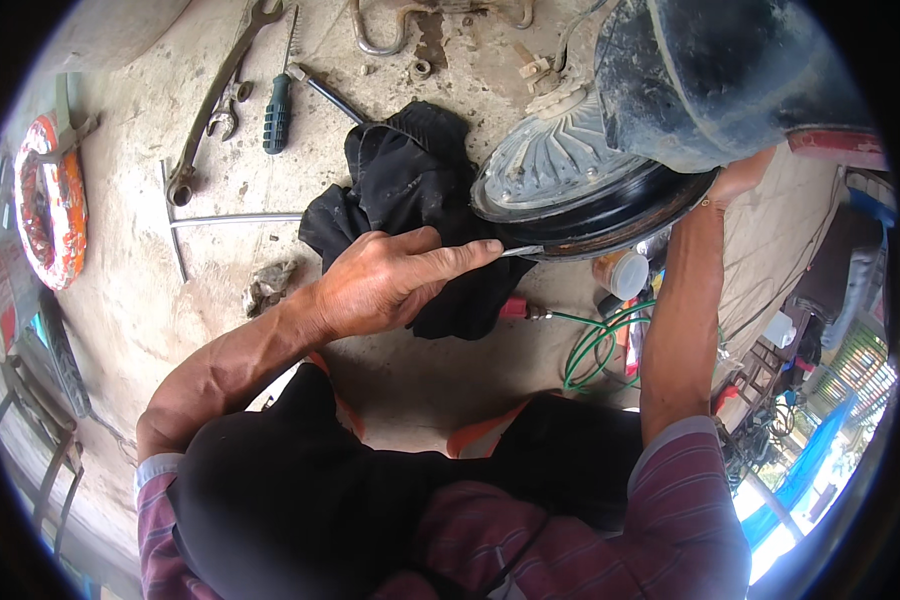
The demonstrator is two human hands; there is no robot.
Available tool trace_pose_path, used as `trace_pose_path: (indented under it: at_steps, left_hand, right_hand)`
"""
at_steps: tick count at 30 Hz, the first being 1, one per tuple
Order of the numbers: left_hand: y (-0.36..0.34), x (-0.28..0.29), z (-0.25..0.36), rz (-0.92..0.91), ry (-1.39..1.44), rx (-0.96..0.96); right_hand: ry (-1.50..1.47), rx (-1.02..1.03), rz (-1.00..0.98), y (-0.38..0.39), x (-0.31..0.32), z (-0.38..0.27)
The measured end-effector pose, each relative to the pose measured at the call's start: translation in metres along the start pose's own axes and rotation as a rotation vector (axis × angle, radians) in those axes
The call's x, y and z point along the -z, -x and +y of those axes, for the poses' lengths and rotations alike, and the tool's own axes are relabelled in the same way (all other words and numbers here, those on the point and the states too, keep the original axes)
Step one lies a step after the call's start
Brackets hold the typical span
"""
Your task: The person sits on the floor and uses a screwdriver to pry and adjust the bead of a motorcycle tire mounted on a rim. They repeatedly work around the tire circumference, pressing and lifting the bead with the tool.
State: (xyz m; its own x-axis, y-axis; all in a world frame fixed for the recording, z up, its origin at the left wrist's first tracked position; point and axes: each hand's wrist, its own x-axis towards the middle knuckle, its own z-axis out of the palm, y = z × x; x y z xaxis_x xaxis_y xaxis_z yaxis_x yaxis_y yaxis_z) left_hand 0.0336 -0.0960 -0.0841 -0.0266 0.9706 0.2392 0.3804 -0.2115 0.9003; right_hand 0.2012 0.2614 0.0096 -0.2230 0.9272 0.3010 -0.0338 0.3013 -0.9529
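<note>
My left hand point(395, 278) grips a thin metal tool point(522, 251), its tip set against the edge of a black wheel rim point(610, 225) with a grey ribbed hub point(550, 150). A black rubber tyre point(710, 75) sits partly off the rim at the upper right. My right hand point(738, 180) reaches behind the rim and tyre; its fingers are mostly hidden. A black cloth point(410, 190) lies under the wheel and my left hand.
On the concrete floor lie large wrenches point(215, 105), a green-handled screwdriver point(277, 110), a T-shaped bar point(210, 220), a bent metal hook point(390, 25), a green hose point(595, 345) and a small white-lidded jar point(625, 275). An orange coil point(50, 200) lies at the left.
</note>
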Motion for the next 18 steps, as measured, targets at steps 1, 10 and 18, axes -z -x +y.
trace_pose_path:
  at_steps: [1, 10, 18]
  left_hand:
    - [-0.002, 0.001, -0.003, 0.002, -0.039, -0.022]
    - [-0.009, -0.005, -0.006, 0.245, 0.041, -0.008]
    - [-0.042, -0.01, -0.018, 0.272, 0.015, 0.009]
  right_hand:
    - [-0.051, 0.026, 0.011, -0.004, 0.003, 0.007]
    - [0.171, 0.175, -0.119, -0.005, 0.021, 0.018]
    - [0.162, 0.019, -0.124, 0.008, -0.01, -0.006]
